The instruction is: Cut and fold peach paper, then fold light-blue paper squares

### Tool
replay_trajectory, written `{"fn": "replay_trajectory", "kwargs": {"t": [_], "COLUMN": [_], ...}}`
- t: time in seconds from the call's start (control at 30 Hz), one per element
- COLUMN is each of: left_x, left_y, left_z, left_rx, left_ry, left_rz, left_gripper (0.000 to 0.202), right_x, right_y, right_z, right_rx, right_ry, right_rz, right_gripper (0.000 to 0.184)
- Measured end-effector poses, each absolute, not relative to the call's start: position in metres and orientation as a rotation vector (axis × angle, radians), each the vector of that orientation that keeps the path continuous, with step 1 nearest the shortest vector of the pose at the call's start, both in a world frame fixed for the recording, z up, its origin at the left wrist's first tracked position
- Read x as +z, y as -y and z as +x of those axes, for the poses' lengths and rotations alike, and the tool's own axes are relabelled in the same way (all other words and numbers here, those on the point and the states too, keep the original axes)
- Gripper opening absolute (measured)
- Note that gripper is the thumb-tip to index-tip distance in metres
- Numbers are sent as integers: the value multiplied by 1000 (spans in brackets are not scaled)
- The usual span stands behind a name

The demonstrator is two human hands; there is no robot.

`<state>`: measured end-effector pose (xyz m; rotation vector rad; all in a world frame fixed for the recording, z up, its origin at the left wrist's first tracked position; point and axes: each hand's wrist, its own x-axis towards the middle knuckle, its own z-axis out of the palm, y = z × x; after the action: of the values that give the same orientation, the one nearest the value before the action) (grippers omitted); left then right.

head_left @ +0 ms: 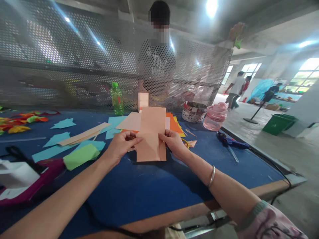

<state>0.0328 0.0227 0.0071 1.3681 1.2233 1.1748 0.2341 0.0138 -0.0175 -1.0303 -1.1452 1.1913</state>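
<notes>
A light brown sheet of paper point(152, 122) with a crease across its middle is held up over the blue table. My left hand point(127, 142) pinches its left edge near the crease. Opposite, my right hand point(174, 141) grips the right edge between thumb and fingers. Behind the sheet lie orange paper point(175, 123) and pale pink paper point(131, 121). A yellow scissor handle point(185, 143) shows just beside my right hand. Light blue paper pieces point(86, 146), a green piece of paper point(81, 156) and brown strips point(84, 133) lie left of my left hand.
A green bottle point(117, 99) stands by the perforated metal screen point(82, 73); a person is behind it. At right are a woven basket point(194, 112), a pink jug point(215, 116) and a blue glue gun point(231, 142) with a cable. A purple object point(51, 172) sits at left.
</notes>
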Motion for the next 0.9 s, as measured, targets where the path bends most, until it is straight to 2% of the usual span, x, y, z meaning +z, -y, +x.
{"fn": "replay_trajectory", "kwargs": {"t": [0.27, 0.6, 0.9], "left_x": [8, 13, 7], "left_y": [-18, -13, -18], "left_z": [37, 40, 38], "left_rx": [1182, 1211, 1209], "left_ry": [-1214, -1232, -1265], "left_rz": [1463, 1498, 1501], "left_gripper": [24, 25, 26], "right_x": [-20, -20, -18], "right_y": [-15, -14, -10], "right_z": [233, 233, 232], "right_rx": [1144, 1128, 1120], "right_ry": [1203, 1235, 1205], "right_rz": [-1037, -1030, -1063], "right_gripper": [13, 19, 41]}}
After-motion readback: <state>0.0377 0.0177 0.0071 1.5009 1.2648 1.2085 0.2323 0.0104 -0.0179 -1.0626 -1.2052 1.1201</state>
